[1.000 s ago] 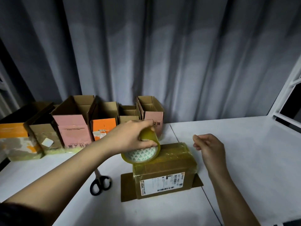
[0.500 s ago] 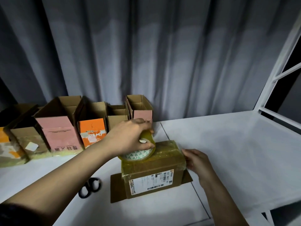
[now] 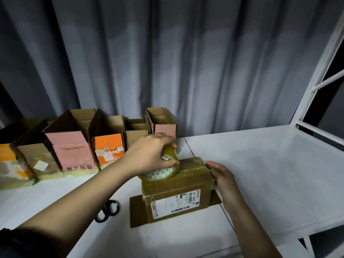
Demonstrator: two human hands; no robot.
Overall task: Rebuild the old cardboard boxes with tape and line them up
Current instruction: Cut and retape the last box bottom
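left hand [image 3: 149, 154] grips the tape roll [image 3: 161, 169] on top of the cardboard box [image 3: 176, 189] – mid worktop [image 3: 270, 174] – while right hand [image 3: 221, 175], fingers straight, presses its right end.

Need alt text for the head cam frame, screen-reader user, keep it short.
A person's left hand grips a tape roll on top of a tape-wrapped cardboard box on a white table, while the right hand rests flat against the box's right end. Scissors lie to the left, and a row of open boxes lines the grey curtain behind.
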